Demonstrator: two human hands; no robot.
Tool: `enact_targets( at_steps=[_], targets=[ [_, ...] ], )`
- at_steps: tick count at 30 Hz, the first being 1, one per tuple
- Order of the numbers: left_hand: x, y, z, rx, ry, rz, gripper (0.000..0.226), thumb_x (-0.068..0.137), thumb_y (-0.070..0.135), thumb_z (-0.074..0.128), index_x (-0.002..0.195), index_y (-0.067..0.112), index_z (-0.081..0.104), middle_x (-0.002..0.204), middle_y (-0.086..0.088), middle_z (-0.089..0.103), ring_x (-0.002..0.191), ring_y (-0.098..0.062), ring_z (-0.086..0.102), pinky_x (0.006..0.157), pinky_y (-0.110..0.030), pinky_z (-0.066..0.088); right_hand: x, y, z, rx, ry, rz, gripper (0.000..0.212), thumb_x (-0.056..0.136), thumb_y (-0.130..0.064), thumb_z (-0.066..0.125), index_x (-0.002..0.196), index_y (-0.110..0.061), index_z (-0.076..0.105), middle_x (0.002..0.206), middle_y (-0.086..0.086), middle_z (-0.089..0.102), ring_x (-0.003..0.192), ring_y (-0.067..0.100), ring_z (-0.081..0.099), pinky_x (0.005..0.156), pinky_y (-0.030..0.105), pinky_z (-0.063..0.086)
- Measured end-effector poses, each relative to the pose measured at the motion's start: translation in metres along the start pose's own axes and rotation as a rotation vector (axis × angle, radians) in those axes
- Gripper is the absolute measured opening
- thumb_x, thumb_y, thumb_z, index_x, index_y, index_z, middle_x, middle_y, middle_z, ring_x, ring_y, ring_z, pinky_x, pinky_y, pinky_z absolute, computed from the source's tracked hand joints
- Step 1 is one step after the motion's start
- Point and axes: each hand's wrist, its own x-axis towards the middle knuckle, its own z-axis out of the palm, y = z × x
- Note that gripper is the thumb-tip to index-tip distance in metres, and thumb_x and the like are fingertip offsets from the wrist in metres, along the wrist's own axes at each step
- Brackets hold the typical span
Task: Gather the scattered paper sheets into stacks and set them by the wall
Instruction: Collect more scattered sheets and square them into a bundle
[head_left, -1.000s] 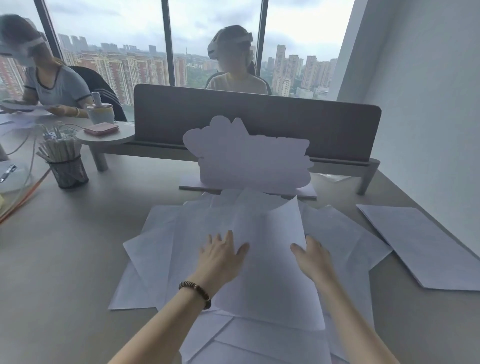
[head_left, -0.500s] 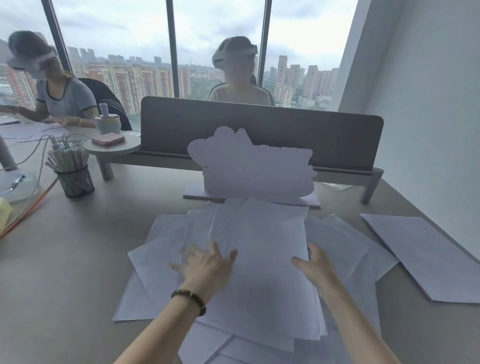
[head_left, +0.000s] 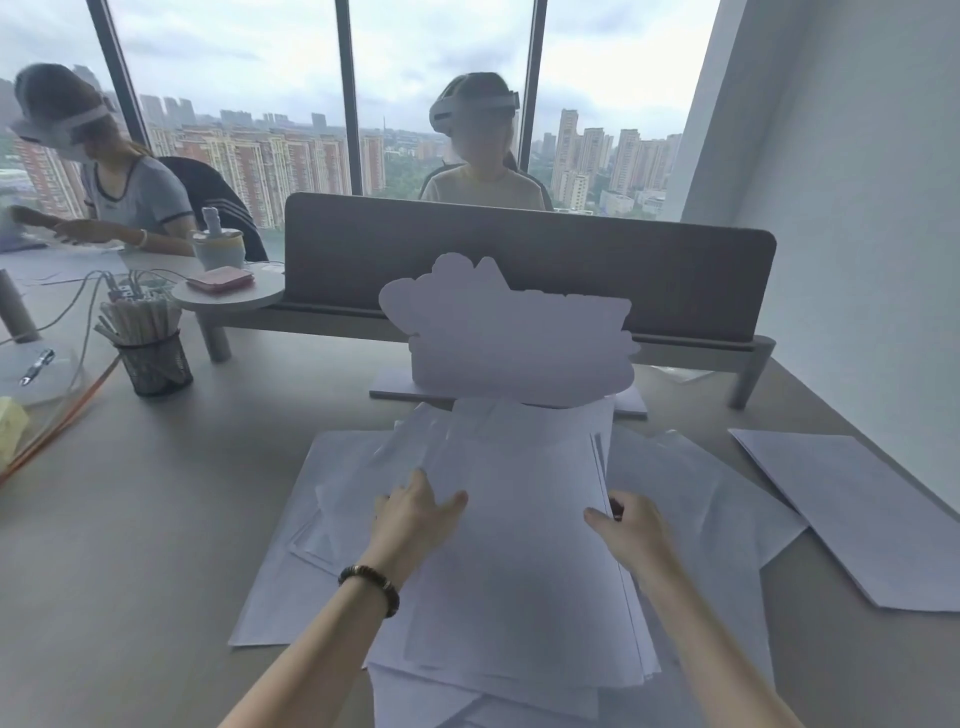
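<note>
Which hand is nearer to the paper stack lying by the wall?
Right. The right hand rests at the right edge of the central paper pile, on the side toward the stack by the wall; the left hand lies across the pile, farther away.

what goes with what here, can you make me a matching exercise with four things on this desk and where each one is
Things:
1. mesh pen cup
2. pink phone
3. finished paper stack
4. left hand

Places:
A. by the wall on the right
B. on the small round shelf
C. on the loose sheets in the middle
D. on the desk at the left, below the round shelf

Pairs: 1-D, 2-B, 3-A, 4-C
</note>
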Motion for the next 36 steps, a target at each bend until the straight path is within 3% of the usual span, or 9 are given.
enact_targets(
  at_steps=[8,11,15,19,24,26,31,34,36],
  targets=[
    [0.006,0.007,-0.004,-0.568,-0.121,-0.07,0.07,0.091,0.015,0.068,0.15,0.004,0.033,0.135,-0.012,0.047,0.113,-0.024,0.048,0.089,-0.028,0.036,0.016,0.007,0.006,0.086,-0.093,0.043,0.022,0.09,-0.03,0.067,0.08,-0.028,0.047,0.085,-0.009,0.045,0.074,0.011,0.047,0.06,0.027,0.033],
    [0.007,0.003,0.001,-0.568,-0.122,-0.066,0.059,0.086,0.01,0.073,0.139,0.001,0.048,0.135,-0.016,0.058,0.116,-0.029,0.059,0.097,-0.036,0.049,0.014,0.006,0.007,0.129,-0.073,0.031,0.016,0.088,-0.019,0.068,0.095,-0.004,0.067,0.089,0.004,0.066,0.084,0.023,0.062,0.069,0.03,0.043],
    [0.001,0.003,0.001,-0.668,-0.082,0.082,0.017,0.086,0.0,0.068,0.101,0.007,0.071,0.106,-0.018,0.076,0.102,-0.038,0.071,0.092,-0.049,0.055,0.003,-0.001,0.003,0.367,-0.034,-0.009,0.012,0.085,-0.013,0.063,0.092,-0.008,0.071,0.087,0.021,0.073,0.071,0.02,0.061,0.065,0.03,0.046],
    [-0.006,0.007,-0.01,-0.756,0.006,0.24,0.016,0.09,0.006,0.066,0.097,0.018,0.073,0.101,-0.018,0.076,0.1,-0.041,0.07,0.091,-0.054,0.055,-0.008,-0.017,-0.01,0.488,0.059,-0.099,0.006,0.089,-0.012,0.062,0.088,-0.014,0.068,0.071,0.016,0.062,0.064,0.018,0.051,0.063,0.03,0.04],
    [-0.015,0.016,-0.033,-0.889,0.153,0.487,0.024,0.093,0.008,0.067,0.097,0.031,0.075,0.098,-0.007,0.078,0.088,-0.027,0.072,0.086,-0.051,0.057,-0.027,-0.056,-0.038,0.759,0.131,-0.3,0.014,0.095,-0.001,0.062,0.101,-0.011,0.069,0.088,-0.007,0.076,0.08,0.006,0.068,0.074,0.021,0.052],
    [-0.021,0.02,-0.043,-0.938,0.188,0.556,0.023,0.094,0.006,0.066,0.099,0.027,0.074,0.091,-0.001,0.078,0.082,-0.021,0.071,0.08,-0.044,0.057,-0.032,-0.068,-0.049,0.78,0.145,-0.374,0.003,0.094,-0.008,0.064,0.094,-0.008,0.066,0.085,0.001,0.07,0.08,0.013,0.061,0.073,0.03,0.047],
    [-0.026,0.018,-0.059,-0.943,0.202,0.644,0.017,0.086,0.025,0.073,0.099,0.016,0.078,0.104,-0.018,0.077,0.099,-0.034,0.073,0.086,-0.051,0.057,-0.04,-0.088,-0.059,0.697,0.16,-0.465,0.031,0.096,-0.029,0.054,0.072,-0.014,0.04,0.071,-0.001,0.041,0.072,0.015,0.037,0.066,0.036,0.03],
    [-0.024,0.012,-0.056,-0.911,0.152,0.629,0.016,0.089,0.021,0.073,0.102,0.012,0.078,0.107,-0.013,0.078,0.104,-0.032,0.072,0.092,-0.05,0.055,-0.042,-0.085,-0.053,0.614,0.168,-0.444,0.037,0.092,-0.045,0.05,0.084,-0.009,0.05,0.078,0.016,0.056,0.074,0.018,0.049,0.071,0.044,0.044],
    [-0.025,0.01,-0.052,-0.901,0.104,0.616,0.015,0.092,0.013,0.07,0.106,0.011,0.076,0.105,-0.009,0.079,0.104,-0.029,0.073,0.09,-0.044,0.058,-0.041,-0.079,-0.049,0.619,0.163,-0.414,0.034,0.092,-0.047,0.05,0.097,-0.015,0.059,0.089,0.008,0.067,0.084,0.025,0.061,0.082,0.051,0.051]
  ],
)
